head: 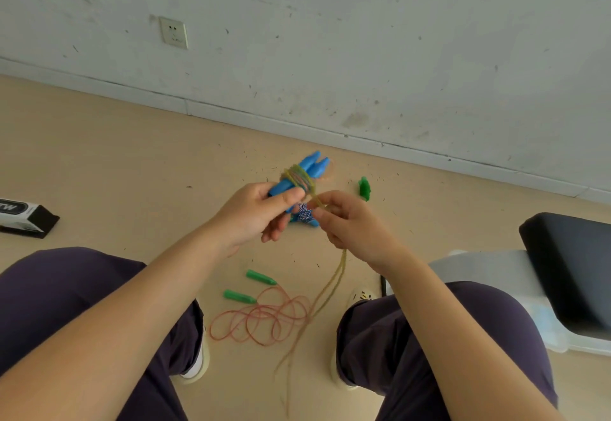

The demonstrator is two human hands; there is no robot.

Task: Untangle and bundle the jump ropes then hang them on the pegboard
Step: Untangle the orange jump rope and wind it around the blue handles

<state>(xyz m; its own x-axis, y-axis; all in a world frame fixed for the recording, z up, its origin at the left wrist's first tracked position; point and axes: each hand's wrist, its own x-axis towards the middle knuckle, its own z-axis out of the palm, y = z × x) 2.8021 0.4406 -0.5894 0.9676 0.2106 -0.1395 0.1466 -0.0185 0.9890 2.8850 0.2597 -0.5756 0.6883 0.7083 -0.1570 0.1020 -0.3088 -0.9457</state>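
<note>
— What does the rope look like?
— Two blue handles (309,169) side by side, yellow-green rope (299,179) wound round them.
— How many handles?
— Two blue held, two green handles (249,286) lying on the floor (99,156) by a loose red rope (264,321).
— Where are the hands?
— The left hand (254,214) grips the blue handles. Close beside it, the right hand (350,222) pinches the rope's hanging tail.

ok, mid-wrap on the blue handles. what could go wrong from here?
1. The free cord trails from the right hand into the red rope coiled on the floor; further pulling may snag it.
2. The wraps sit near the blue handles' tapered tips and could slide off if the left hand loosens.
3. Loose green handles lie between the feet, so could be stepped on.
</note>
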